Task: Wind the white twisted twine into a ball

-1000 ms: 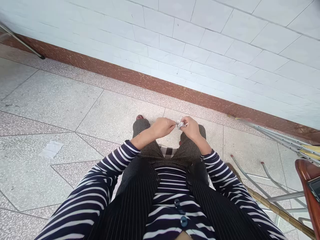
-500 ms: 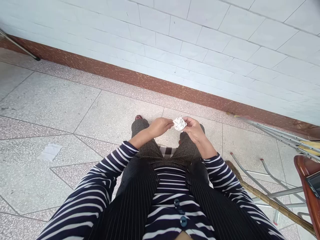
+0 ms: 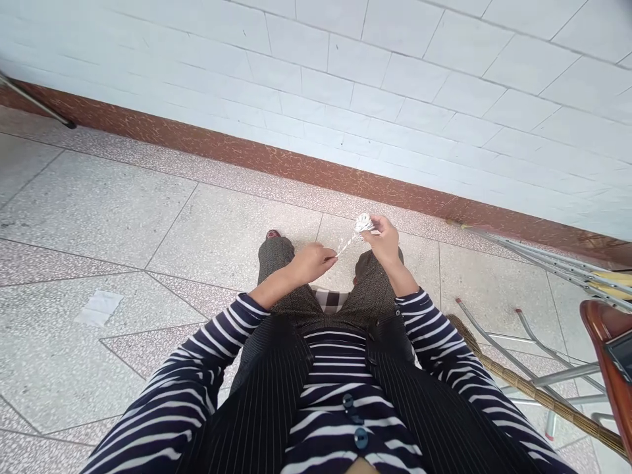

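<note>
A white paper flower [image 3: 364,224], with a ruffled head and a thin twisted stem, is held above my knees. My left hand [image 3: 312,263] is closed, pinching the lower end of the stem between thumb and fingers. Around the right side of the flower head, the fingertips and thumb of my right hand [image 3: 386,242] are closed. The stem slants up and to the right from one hand to the other. Fine details of the petals are too small to make out.
A flat white paper [image 3: 99,307] lies on the tiled floor at the left. On the right are a straw broom [image 3: 533,388], metal stool legs [image 3: 486,336], folded metal frames [image 3: 538,258] and a brown wooden edge [image 3: 600,336]. A white tiled wall [image 3: 316,79] stands ahead.
The flower head has moved up and slightly right with my right hand and tilted, so its twisted stem shows. My left hand has moved slightly down and left, and the hands are farther apart.
</note>
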Action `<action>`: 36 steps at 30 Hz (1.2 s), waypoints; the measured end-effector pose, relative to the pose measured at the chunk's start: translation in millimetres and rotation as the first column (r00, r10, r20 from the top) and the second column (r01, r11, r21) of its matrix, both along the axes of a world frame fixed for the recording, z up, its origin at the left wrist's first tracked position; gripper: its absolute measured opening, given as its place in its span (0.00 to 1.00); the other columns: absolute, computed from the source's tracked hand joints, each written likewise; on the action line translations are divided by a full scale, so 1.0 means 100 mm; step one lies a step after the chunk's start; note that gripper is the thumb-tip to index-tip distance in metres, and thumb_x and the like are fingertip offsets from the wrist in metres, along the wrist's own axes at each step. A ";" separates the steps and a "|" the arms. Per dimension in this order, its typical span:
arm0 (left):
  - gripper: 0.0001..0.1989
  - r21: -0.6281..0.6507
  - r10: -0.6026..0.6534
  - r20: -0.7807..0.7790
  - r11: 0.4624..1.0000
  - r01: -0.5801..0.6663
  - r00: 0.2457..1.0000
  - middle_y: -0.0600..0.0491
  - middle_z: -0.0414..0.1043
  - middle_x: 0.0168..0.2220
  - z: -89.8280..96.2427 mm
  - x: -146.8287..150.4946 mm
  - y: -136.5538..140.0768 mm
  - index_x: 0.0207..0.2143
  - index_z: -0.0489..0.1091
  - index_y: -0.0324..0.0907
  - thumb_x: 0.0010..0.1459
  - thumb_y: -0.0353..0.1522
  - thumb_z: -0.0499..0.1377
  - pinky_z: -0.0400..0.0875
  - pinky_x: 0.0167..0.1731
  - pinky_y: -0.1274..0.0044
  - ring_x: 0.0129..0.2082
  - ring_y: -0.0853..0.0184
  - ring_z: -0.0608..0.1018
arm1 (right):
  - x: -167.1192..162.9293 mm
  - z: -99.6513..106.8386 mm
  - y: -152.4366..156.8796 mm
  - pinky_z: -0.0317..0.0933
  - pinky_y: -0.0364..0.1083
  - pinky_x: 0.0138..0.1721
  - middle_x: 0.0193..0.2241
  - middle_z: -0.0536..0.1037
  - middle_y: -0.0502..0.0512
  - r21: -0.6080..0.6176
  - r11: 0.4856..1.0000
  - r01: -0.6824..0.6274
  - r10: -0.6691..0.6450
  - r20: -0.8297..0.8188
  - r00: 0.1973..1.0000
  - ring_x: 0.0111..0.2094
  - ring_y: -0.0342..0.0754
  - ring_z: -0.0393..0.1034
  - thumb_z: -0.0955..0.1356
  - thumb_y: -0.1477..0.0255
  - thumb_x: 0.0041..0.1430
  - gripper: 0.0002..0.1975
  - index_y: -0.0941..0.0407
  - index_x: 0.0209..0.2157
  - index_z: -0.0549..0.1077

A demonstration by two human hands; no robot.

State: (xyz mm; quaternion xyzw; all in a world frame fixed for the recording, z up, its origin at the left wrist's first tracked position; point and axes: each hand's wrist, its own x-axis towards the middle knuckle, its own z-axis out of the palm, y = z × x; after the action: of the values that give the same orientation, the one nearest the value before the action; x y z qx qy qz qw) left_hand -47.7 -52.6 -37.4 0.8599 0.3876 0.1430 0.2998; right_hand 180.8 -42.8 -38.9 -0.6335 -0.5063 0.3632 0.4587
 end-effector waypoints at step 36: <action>0.13 -0.624 0.244 0.526 0.762 0.175 0.815 0.53 0.76 0.28 0.30 0.17 -0.06 0.44 0.71 0.37 0.58 0.34 0.62 0.69 0.38 0.75 0.31 0.66 0.78 | -0.39 0.39 -0.43 0.68 0.46 0.33 0.37 0.78 0.52 -0.053 0.997 -0.064 0.051 -0.220 0.974 0.40 0.51 0.72 0.74 0.74 0.39 0.18 0.54 0.37 0.75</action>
State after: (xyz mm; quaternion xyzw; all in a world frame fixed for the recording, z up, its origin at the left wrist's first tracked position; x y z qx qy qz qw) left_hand -31.0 -58.6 -7.1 0.6094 0.3192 0.2604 0.6774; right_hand 141.8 -85.8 0.0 -0.5882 -0.4600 0.4586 0.4819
